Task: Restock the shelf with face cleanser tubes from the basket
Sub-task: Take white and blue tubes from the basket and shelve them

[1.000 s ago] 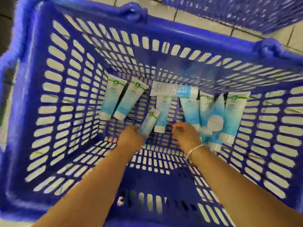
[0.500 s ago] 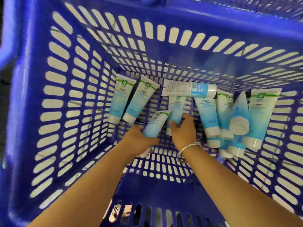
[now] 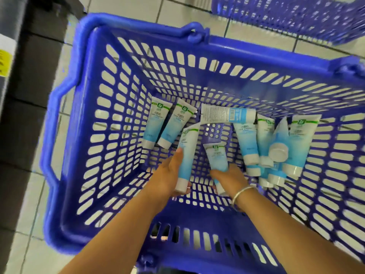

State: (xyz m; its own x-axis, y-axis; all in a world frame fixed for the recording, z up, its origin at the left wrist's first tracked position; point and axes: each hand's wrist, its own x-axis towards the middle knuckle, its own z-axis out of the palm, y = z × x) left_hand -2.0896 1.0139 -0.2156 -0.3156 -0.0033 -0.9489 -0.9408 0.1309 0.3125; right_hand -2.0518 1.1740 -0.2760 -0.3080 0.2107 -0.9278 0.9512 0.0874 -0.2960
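Observation:
A blue plastic basket (image 3: 110,135) stands on the tiled floor, with several pale-blue face cleanser tubes lying on its bottom. My left hand (image 3: 169,175) is inside the basket and grips one tube (image 3: 186,157), cap toward me. My right hand (image 3: 231,178), with a bangle on the wrist, grips a second tube (image 3: 216,157). Two tubes (image 3: 169,123) lie side by side at the back left. One tube (image 3: 227,115) lies crosswise at the back. A pile of several tubes (image 3: 276,143) fills the right side.
A second blue basket (image 3: 296,14) sits at the top right on the floor. A dark shelf base (image 3: 29,76) with a yellow label runs down the left edge. The basket's handles rest folded down on its rim.
My right hand has closed on a tube and lifted it off the basket floor. My left hand has kept its tube and raised it. The view has pulled back from the basket.

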